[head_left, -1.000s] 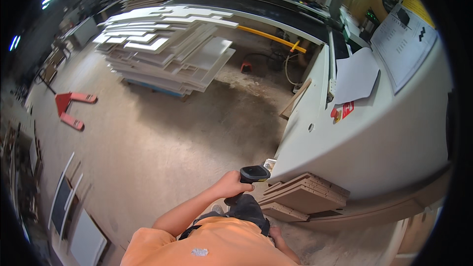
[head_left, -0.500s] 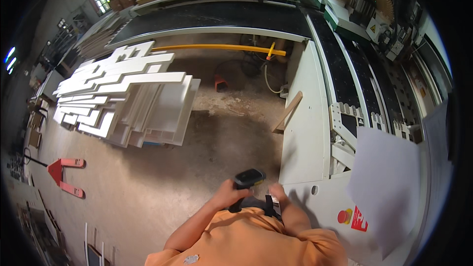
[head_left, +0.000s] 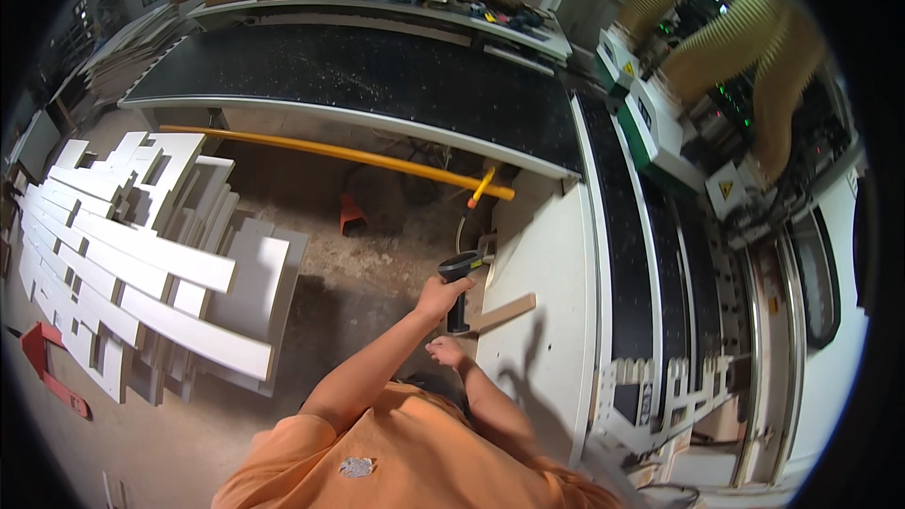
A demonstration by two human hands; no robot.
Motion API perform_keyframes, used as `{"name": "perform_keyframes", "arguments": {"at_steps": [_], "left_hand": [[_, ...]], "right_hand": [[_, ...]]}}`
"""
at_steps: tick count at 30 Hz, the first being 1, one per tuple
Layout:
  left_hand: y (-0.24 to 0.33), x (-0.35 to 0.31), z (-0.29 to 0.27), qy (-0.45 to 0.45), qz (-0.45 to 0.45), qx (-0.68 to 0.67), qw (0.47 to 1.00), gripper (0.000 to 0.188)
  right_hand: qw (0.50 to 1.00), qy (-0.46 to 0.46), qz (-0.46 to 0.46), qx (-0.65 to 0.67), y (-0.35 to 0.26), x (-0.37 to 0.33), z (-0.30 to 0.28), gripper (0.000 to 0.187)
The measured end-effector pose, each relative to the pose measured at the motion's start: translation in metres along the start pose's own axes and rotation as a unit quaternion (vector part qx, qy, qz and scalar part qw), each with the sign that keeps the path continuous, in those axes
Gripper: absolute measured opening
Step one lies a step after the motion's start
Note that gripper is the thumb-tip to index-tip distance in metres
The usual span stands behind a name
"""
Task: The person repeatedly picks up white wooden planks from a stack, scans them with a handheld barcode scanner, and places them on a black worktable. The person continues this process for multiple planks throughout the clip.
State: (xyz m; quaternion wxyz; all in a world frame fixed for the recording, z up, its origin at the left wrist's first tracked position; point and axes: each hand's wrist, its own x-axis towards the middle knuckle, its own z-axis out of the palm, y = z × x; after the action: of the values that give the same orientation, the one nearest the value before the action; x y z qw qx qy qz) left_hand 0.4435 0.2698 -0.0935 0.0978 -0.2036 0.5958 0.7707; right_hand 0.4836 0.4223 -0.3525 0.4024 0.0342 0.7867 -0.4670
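Note:
My left hand (head_left: 440, 297) is wrapped round the grip of a black handheld barcode scanner (head_left: 460, 265), held upright in front of my body. The lower end of its handle shows below my fingers. Just below and to the right, my right hand (head_left: 447, 352) is closed with curled fingers, apart from the scanner. Whether something small is in it cannot be made out. A short wooden strip (head_left: 507, 312) juts out by the machine's white side panel (head_left: 547, 269), close to both hands.
White boards (head_left: 160, 264) lie in a staggered stack at left, beside a red pallet jack (head_left: 57, 368). A black machine bed (head_left: 330, 66) crosses ahead, with a yellow bar (head_left: 358, 158) beneath it. Machine rails (head_left: 632, 226) run along the right; an orange-red pedal-like object (head_left: 353, 214) is on the floor.
The view has shifted toward the machine bed and board stack. My left hand has carried the scanner forward, and my right hand has come away from the machine's side to below it.

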Motion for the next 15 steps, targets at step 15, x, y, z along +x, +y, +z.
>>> {"name": "perform_keyframes", "arguments": {"at_steps": [15], "left_hand": [[0.069, 0.251, -0.139, 0.278, 0.016, -0.034, 0.96, 0.025]], "right_hand": [[0.935, 0.341, 0.068, -0.078, -0.196, 0.305, -0.247, 0.085]]}}
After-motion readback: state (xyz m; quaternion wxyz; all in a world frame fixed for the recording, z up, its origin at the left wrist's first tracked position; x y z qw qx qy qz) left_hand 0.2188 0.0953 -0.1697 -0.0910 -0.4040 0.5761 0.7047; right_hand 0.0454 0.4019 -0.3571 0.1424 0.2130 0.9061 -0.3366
